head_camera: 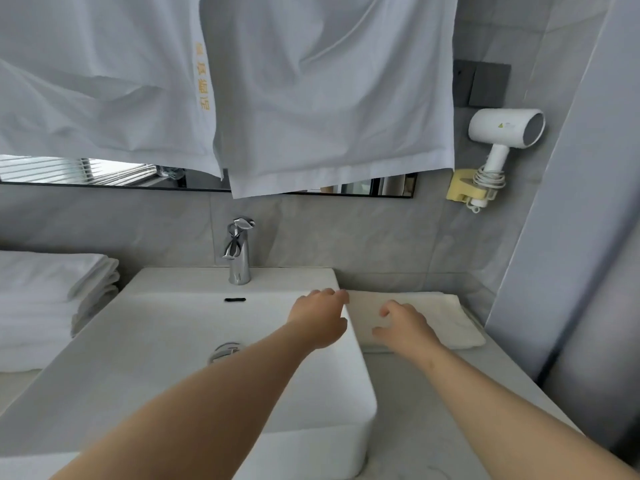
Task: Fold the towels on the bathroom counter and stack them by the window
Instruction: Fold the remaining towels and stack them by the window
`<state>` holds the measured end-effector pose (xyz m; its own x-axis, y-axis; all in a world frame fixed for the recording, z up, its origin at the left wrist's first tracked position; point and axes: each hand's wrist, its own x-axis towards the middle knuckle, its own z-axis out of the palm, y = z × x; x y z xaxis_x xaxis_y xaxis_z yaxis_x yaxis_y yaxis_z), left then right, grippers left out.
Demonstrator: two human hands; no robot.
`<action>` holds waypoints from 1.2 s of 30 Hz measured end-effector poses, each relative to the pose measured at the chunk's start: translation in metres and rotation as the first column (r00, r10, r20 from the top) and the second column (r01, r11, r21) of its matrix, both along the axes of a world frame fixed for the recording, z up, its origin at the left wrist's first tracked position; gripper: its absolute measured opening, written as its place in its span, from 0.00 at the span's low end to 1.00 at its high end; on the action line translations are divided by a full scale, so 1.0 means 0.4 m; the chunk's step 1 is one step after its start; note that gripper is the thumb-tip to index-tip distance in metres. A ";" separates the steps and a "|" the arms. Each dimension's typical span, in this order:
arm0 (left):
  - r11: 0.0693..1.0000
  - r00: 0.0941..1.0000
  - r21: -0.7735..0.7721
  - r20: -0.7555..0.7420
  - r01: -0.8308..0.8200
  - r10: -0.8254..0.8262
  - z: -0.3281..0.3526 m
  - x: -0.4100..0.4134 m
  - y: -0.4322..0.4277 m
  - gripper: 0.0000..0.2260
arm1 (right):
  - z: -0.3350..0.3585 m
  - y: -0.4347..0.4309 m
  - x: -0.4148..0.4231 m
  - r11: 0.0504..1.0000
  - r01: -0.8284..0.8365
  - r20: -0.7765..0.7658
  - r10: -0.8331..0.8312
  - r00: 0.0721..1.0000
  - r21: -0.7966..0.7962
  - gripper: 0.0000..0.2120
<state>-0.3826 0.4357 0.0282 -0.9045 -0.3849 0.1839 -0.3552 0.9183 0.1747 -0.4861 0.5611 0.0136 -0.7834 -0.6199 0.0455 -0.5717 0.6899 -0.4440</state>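
Evidently the small towel [446,317] sat right of centre in the frame, flat on the counter [433,393] and tight against the sink [166,344], which gave it a firm surface for folding. The right hand [405,329] lay on top of it, thumb spread and fingers bent, pressing rather than grasping, probably to pin it down. The left hand [320,318] reached across the basin's corner to the towel's near-left edge; I could not tell whether it pinched the cloth or only touched it. At middle left the stack of folded towels [45,299] waited, presumably where this one belonged. A white sheet [311,98] hung across the top of the frame.
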 end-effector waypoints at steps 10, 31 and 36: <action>0.998 0.990 0.010 0.129 0.059 -0.059 -0.053 -0.211 0.147 0.18 | -0.087 0.168 -0.215 0.996 -0.019 0.051 0.015 0.999 0.082 0.18; 0.921 0.899 0.101 0.283 -0.375 0.335 -0.260 -0.479 0.142 0.21 | -0.253 0.271 -0.659 0.975 -0.116 0.188 0.080 0.979 0.190 0.20; 0.892 0.879 0.149 0.302 -0.426 0.369 -0.306 -0.508 0.088 0.24 | -0.297 0.230 -0.713 0.976 -0.051 0.149 0.020 0.989 0.210 0.20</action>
